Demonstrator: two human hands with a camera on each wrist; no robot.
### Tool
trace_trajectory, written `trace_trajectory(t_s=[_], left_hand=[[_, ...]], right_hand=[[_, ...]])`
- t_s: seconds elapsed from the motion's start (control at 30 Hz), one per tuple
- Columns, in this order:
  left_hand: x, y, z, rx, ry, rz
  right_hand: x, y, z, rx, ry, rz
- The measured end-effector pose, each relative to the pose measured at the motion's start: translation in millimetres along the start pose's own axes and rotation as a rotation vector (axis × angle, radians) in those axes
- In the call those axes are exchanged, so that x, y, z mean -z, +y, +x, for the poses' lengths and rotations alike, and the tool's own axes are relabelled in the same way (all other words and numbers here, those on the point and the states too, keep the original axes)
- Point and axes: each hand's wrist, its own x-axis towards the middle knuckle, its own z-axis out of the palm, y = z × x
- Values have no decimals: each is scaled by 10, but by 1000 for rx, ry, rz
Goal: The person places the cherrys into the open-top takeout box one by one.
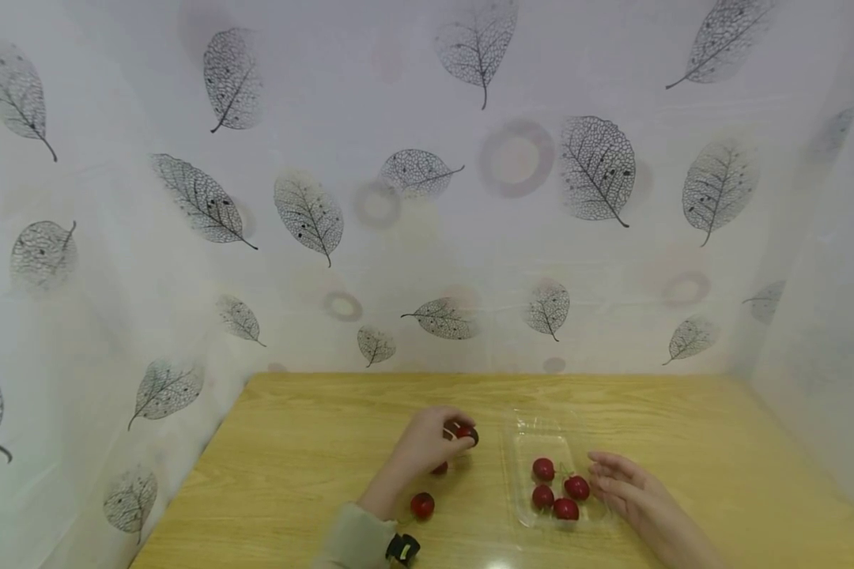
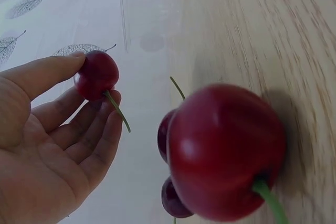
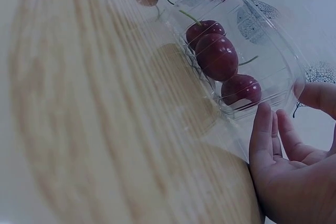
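Note:
My left hand (image 1: 430,442) pinches a dark red cherry (image 2: 97,74) between thumb and fingertips, its green stem hanging down. Near that hand, other cherries lie on the table; a large one (image 2: 226,150) fills the front of the left wrist view, with two more partly hidden behind it. To the right stands a clear plastic container (image 1: 523,518) with several cherries (image 1: 565,510) grouped inside. At its right side, my right hand (image 1: 633,494) touches the wall and rim with its fingertips (image 3: 262,116) and thumb, fingers fairly straight.
A wooden table (image 1: 285,442) carries everything. Behind it and at both sides hang pale sheets with a leaf print (image 1: 598,170). One loose cherry (image 1: 422,506) lies beside the left wrist, which wears a black band (image 1: 402,548).

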Motion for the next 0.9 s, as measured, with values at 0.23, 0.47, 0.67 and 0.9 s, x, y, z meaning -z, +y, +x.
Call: trace_trajectory(t_s=[0.23,0.47,0.67,0.9], left_hand=[[-78,60,33,-41,2,22],[-151,138,78,-71,-17,21],[-202,238,100,-87,-24,26],[-290,307,130,-115,-35,63]], right_hand=[[7,11,3,11,-9,-4],[-2,2,-4,13,-9,-2],[-1,0,-4,11,-11,6],[10,10,-6,24,-24,19]])
